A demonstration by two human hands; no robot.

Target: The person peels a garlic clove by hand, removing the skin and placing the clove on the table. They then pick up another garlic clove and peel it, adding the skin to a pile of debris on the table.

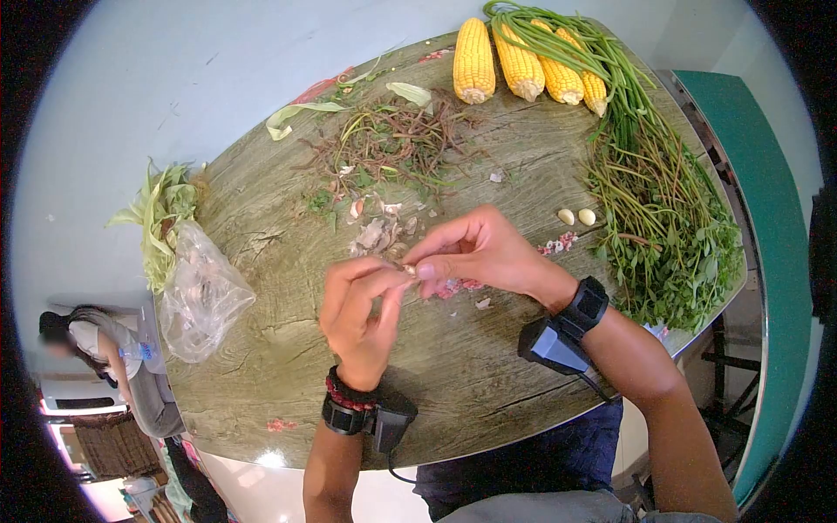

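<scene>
Over the middle of the wooden table (pixel 288 349), my left hand (pixel 362 309) and my right hand (pixel 479 257) meet fingertip to fingertip. Pinched between them is a small garlic clove (pixel 410 270), partly covered by the fingers. Papery garlic skins (pixel 377 235) lie just beyond my fingertips, some of them hidden by the hands. Two peeled garlic cloves (pixel 576 217) rest on the table to the right of my right hand. Black straps with small dark boxes sit on both wrists.
Corn cobs (pixel 475 65) and long green beans (pixel 567 48) lie at the back right. Leafy greens (pixel 667 244) cover the right edge. A heap of stems (pixel 392 144) is behind the skins. Husks (pixel 161 218) and a clear plastic bag (pixel 205 292) are left. A person (pixel 113 349) sits farther left.
</scene>
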